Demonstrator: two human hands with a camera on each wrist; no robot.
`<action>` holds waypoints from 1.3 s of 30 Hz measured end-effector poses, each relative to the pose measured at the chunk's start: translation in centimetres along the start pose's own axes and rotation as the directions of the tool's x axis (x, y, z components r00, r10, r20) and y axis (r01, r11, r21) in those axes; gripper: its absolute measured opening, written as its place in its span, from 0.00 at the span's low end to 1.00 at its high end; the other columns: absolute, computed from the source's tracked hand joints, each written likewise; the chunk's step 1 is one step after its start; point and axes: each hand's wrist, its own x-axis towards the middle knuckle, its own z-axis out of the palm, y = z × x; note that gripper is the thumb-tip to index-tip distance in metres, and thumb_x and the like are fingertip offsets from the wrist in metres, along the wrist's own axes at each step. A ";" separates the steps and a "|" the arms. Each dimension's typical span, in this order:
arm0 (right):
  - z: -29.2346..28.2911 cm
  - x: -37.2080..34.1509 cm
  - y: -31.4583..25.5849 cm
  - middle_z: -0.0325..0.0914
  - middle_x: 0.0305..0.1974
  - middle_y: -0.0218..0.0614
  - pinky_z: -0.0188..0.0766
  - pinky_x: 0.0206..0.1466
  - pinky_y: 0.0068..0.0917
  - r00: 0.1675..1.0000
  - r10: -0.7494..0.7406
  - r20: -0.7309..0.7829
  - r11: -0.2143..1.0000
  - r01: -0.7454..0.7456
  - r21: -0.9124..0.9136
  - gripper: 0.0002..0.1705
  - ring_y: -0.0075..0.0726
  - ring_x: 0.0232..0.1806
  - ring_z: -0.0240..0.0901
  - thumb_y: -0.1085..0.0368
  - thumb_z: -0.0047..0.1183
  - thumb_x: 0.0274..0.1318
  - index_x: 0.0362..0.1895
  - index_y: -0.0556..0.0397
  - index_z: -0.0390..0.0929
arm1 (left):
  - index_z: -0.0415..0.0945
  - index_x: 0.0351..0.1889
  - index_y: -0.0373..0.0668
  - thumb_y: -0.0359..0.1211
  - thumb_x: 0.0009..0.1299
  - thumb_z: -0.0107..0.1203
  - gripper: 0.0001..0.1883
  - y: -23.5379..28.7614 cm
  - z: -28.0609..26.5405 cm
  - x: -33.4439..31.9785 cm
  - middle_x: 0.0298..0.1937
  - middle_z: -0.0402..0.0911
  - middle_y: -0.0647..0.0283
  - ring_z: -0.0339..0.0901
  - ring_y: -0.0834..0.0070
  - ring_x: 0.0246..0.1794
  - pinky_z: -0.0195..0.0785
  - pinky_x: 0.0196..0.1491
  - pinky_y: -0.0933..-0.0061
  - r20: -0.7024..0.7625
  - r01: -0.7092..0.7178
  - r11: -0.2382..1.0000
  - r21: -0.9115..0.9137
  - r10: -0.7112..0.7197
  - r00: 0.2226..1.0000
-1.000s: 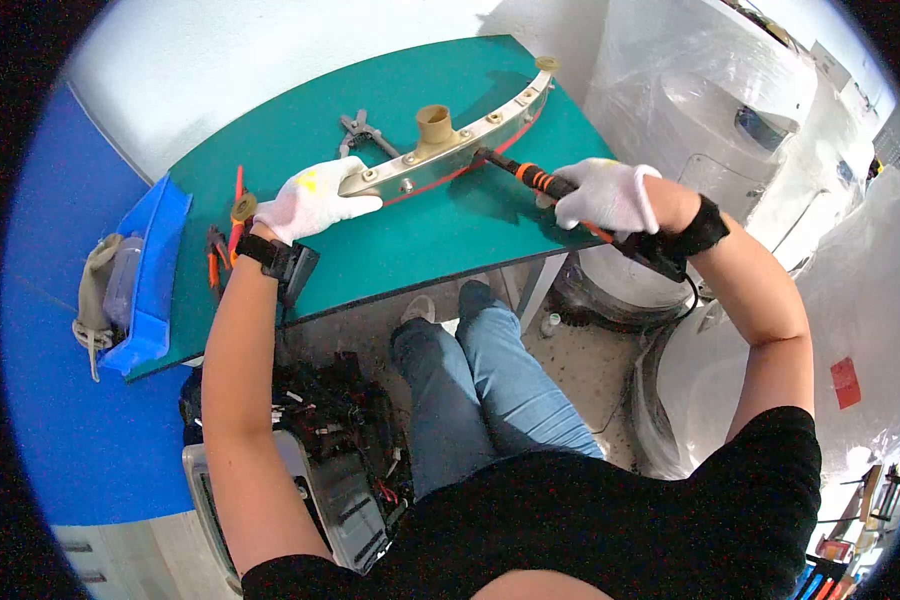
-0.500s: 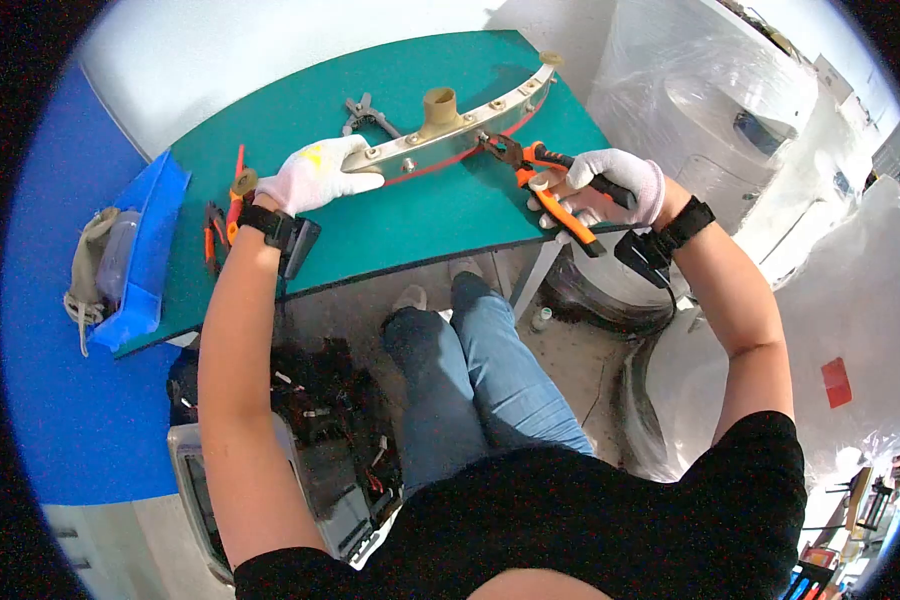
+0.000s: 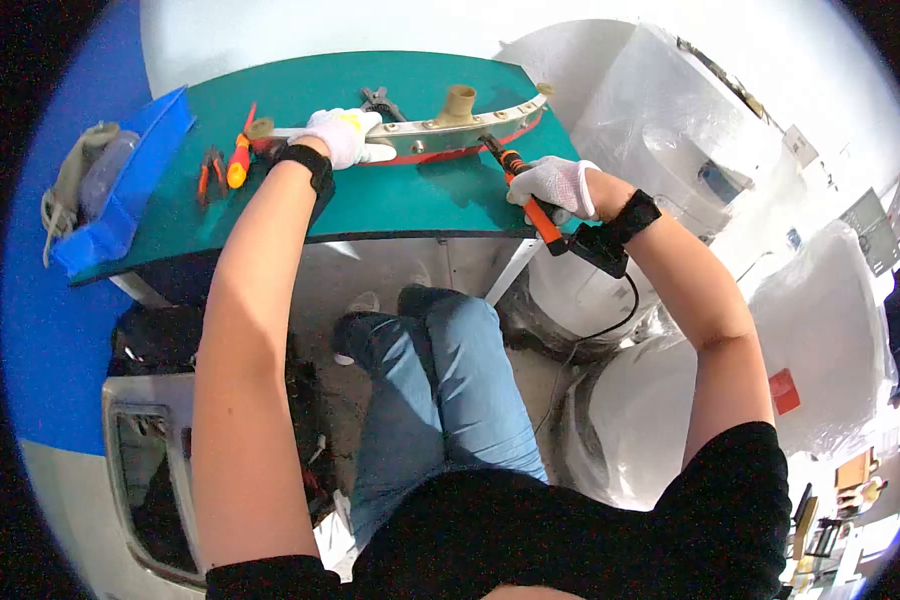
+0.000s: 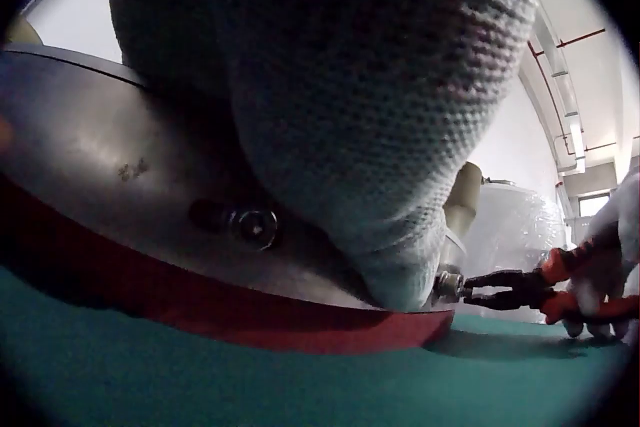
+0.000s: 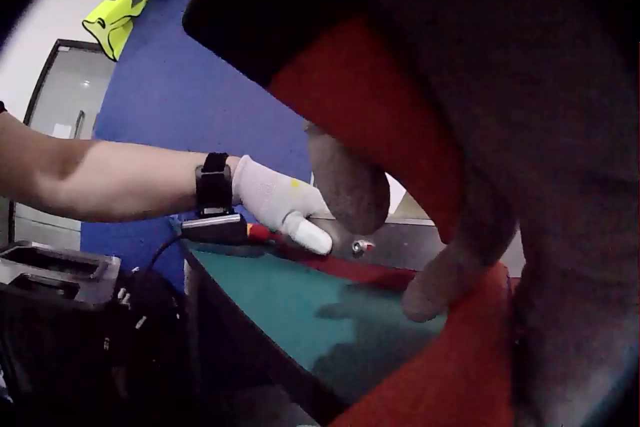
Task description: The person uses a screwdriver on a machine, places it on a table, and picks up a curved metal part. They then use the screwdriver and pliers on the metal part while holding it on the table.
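Observation:
A curved metal bar [image 3: 450, 138] with a red strip [image 3: 440, 156] along its lower edge lies on the green tabletop. My gloved left hand [image 3: 342, 138] grips its left part, the thumb along the front face. My gloved right hand [image 3: 555, 188] holds orange-and-black pliers [image 3: 544, 226] by the handles, in front of the bar's right half. In the left wrist view, the pliers [image 4: 535, 292] have their jaw tips at a small bolt [image 4: 450, 285] on the bar's face. Another bolt [image 4: 254, 229] sits nearer the left end. A brown round spout [image 3: 458, 103] rises from the bar.
Grey pliers [image 3: 380, 103] lie behind the bar. At left are a red-and-yellow screwdriver [image 3: 238, 165], red-handled pliers [image 3: 206, 178] and a blue bin [image 3: 120, 225] holding a cloth bundle. Plastic-wrapped white machines [image 3: 660, 150] stand right of the table.
The pliers' handles were together, then spread wide half a second ago, and are now squeezed closer again at the bolt. My left hand keeps its hold. The head view has tilted up.

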 end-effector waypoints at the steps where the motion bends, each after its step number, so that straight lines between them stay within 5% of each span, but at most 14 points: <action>1: 0.1 0.2 -0.2 0.71 0.22 0.31 0.61 0.19 0.23 1.000 0.000 0.000 1.000 0.000 -0.020 0.13 0.26 0.19 0.67 0.57 0.56 0.45 0.29 0.54 0.74 | 0.71 0.56 0.46 0.63 0.63 0.51 0.35 0.0 -0.1 -0.1 0.55 0.75 0.51 0.72 0.53 0.57 0.65 0.57 0.56 0.022 -0.002 0.999 -0.032 0.003 1.000; 4: 0.2 0.7 -0.7 0.77 0.27 0.39 0.70 0.28 0.33 0.997 0.081 -0.022 0.973 -0.083 -0.217 0.17 0.35 0.26 0.75 0.58 0.53 0.45 0.32 0.61 0.77 | 0.73 0.54 0.46 0.63 0.62 0.53 0.34 -0.2 0.4 -0.2 0.53 0.77 0.51 0.73 0.52 0.55 0.67 0.56 0.57 -0.069 -0.012 1.000 -0.024 0.010 0.998; 6: 0.2 0.5 -0.1 0.73 0.24 0.32 0.66 0.22 0.23 0.999 0.044 0.000 0.995 -0.044 -0.092 0.14 0.26 0.22 0.69 0.56 0.55 0.48 0.30 0.54 0.76 | 0.75 0.52 0.48 0.62 0.61 0.54 0.32 -0.1 0.7 -0.1 0.52 0.78 0.52 0.75 0.52 0.53 0.68 0.54 0.56 -0.107 -0.015 0.999 -0.041 0.010 0.994; 10: 0.1 0.5 1.1 0.74 0.28 0.32 0.72 0.26 0.22 0.992 -0.122 0.042 0.984 0.126 -0.123 0.16 0.25 0.26 0.71 0.54 0.52 0.53 0.37 0.52 0.80 | 0.74 0.48 0.46 0.62 0.62 0.54 0.31 -0.6 0.7 0.2 0.50 0.79 0.51 0.76 0.53 0.52 0.67 0.53 0.58 -0.081 -0.084 0.991 -0.102 0.075 0.994; 13: 0.4 0.9 1.1 0.74 0.28 0.30 0.72 0.26 0.21 0.999 -0.025 0.033 0.999 0.027 -0.043 0.16 0.23 0.26 0.71 0.55 0.53 0.53 0.38 0.52 0.81 | 0.73 0.56 0.45 0.60 0.64 0.52 0.33 0.4 -0.5 -0.7 0.57 0.76 0.53 0.73 0.56 0.58 0.65 0.58 0.59 -0.003 -0.011 0.997 -0.081 0.011 1.000; 18: 1.3 0.6 0.8 0.66 0.18 0.27 0.52 0.18 0.25 0.998 0.048 -0.033 0.999 -0.047 0.016 0.15 0.22 0.17 0.60 0.54 0.56 0.49 0.20 0.49 0.71 | 0.70 0.60 0.40 0.64 0.61 0.53 0.41 0.3 -0.5 -0.5 0.57 0.76 0.49 0.73 0.55 0.59 0.64 0.60 0.63 0.016 -0.051 0.991 -0.121 0.053 0.998; 23: 1.2 1.2 1.4 0.65 0.18 0.27 0.56 0.20 0.27 0.994 -0.097 -0.043 0.995 0.097 0.013 0.15 0.24 0.17 0.60 0.54 0.56 0.46 0.18 0.48 0.70 | 0.70 0.59 0.40 0.63 0.61 0.53 0.40 -0.2 0.0 -0.5 0.57 0.76 0.47 0.72 0.53 0.59 0.64 0.60 0.63 0.015 -0.043 0.985 -0.166 0.046 0.999; 25: 0.7 1.0 0.9 0.66 0.19 0.28 0.58 0.22 0.26 0.998 0.016 0.063 1.000 -0.016 -0.007 0.15 0.23 0.19 0.62 0.54 0.56 0.45 0.21 0.51 0.72 | 0.70 0.59 0.40 0.64 0.61 0.53 0.40 -0.1 -0.1 -0.7 0.57 0.75 0.47 0.71 0.53 0.59 0.64 0.60 0.63 -0.019 -0.076 0.990 -0.120 0.075 0.997; 27: 0.4 0.8 -0.2 0.76 0.29 0.38 0.69 0.28 0.33 1.000 -0.011 0.021 0.889 0.020 -0.458 0.17 0.35 0.28 0.74 0.57 0.53 0.45 0.32 0.60 0.77 | 0.70 0.60 0.40 0.63 0.63 0.51 0.39 0.1 -0.5 -0.8 0.58 0.75 0.46 0.71 0.53 0.59 0.63 0.61 0.62 0.022 -0.042 0.996 -0.074 0.044 0.999; 29: 0.5 -1.6 -1.6 0.80 0.43 0.46 0.74 0.46 0.38 0.994 0.060 -0.094 0.753 -0.107 -0.650 0.20 0.44 0.46 0.79 0.55 0.50 0.48 0.42 0.54 0.79 | 0.70 0.59 0.40 0.63 0.64 0.50 0.38 -0.1 -0.7 -0.6 0.57 0.75 0.46 0.72 0.53 0.59 0.63 0.60 0.62 0.068 -0.052 0.993 -0.106 0.059 0.996; 34: 0.2 -1.1 0.4 0.71 0.55 0.57 0.73 0.55 0.38 0.980 -0.096 -0.175 0.670 -0.067 -0.739 0.24 0.58 0.54 0.74 0.59 0.50 0.47 0.50 0.54 0.79 | 0.73 0.46 0.41 0.58 0.65 0.52 0.28 -1.5 0.9 0.0 0.46 0.78 0.46 0.75 0.50 0.49 0.66 0.52 0.58 -0.084 -0.170 0.975 -0.145 0.159 0.984; 35: -0.1 -0.5 1.2 0.76 0.49 0.55 0.74 0.51 0.39 0.978 -0.121 -0.169 0.679 -0.043 -0.733 0.25 0.54 0.49 0.77 0.58 0.50 0.47 0.51 0.54 0.78 | 0.73 0.45 0.41 0.57 0.65 0.53 0.28 -1.5 0.9 -0.1 0.45 0.78 0.46 0.75 0.50 0.48 0.66 0.51 0.58 -0.090 -0.174 0.974 -0.144 0.163 0.983; 37: -1.8 0.3 0.9 0.77 0.40 0.47 0.72 0.44 0.39 0.996 0.085 -0.014 0.828 -0.079 -0.555 0.25 0.49 0.43 0.76 0.60 0.51 0.43 0.50 0.51 0.77 | 0.72 0.45 0.44 0.60 0.65 0.51 0.28 -1.2 0.2 -0.2 0.44 0.78 0.50 0.75 0.51 0.47 0.67 0.52 0.56 -0.014 -0.160 0.981 -0.113 0.160 0.987; 39: -3.1 0.0 0.9 0.77 0.31 0.39 0.70 0.37 0.35 0.998 0.068 0.017 0.892 -0.053 -0.449 0.28 0.40 0.34 0.75 0.61 0.52 0.41 0.52 0.49 0.77 | 0.72 0.40 0.44 0.56 0.65 0.54 0.24 -1.1 0.1 -0.6 0.41 0.78 0.50 0.75 0.51 0.45 0.67 0.48 0.55 -0.089 -0.194 0.972 -0.136 0.183 0.979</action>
